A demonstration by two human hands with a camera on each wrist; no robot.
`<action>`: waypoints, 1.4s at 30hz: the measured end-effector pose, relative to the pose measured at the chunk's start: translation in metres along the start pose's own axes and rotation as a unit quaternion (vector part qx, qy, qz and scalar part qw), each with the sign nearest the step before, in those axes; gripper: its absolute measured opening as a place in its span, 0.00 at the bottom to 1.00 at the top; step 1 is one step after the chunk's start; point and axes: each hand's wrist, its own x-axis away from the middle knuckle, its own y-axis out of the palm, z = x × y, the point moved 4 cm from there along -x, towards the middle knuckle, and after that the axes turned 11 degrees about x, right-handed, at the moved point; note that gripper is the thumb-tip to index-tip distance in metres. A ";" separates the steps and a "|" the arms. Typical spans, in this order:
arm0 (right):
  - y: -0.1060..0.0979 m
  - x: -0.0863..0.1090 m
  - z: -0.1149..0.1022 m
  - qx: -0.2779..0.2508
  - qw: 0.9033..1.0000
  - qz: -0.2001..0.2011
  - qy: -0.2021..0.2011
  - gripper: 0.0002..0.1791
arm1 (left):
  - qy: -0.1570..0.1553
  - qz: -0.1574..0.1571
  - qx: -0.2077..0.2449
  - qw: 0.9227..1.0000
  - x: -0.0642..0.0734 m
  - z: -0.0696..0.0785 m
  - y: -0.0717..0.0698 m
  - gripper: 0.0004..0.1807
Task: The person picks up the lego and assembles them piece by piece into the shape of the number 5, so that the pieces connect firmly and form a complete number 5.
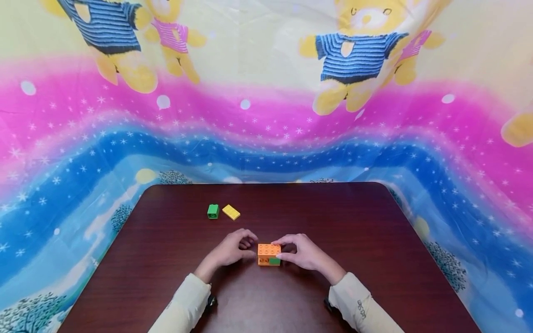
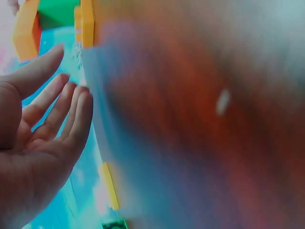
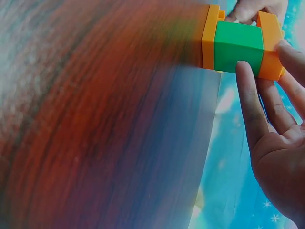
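A small stack of toy building bricks stands on the table before me. An orange studded brick (image 1: 266, 250) tops it, a green brick (image 3: 238, 45) sits in the middle at the right end, and a thin orange plate (image 3: 208, 38) lies underneath. Beside the green brick, the left part between the orange layers looks open. My right hand (image 1: 306, 252) pinches the stack from the right, its thumb at the front and a finger at the top rear edge. Just left of the stack, my left hand (image 1: 231, 249) holds nothing, its fingers loosely bent and apart from the bricks.
Farther back on the table (image 1: 333, 208), left of centre, lie a loose green brick (image 1: 213, 211) and a flat yellow plate brick (image 1: 231, 212), close together. A printed curtain with bears (image 1: 350, 55) hangs behind and around the table's edges.
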 end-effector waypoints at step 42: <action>0.002 0.002 0.003 0.010 1.000 0.011 -0.013 0.23 | -0.193 0.287 0.134 0.929 -0.025 -0.086 -0.116 0.39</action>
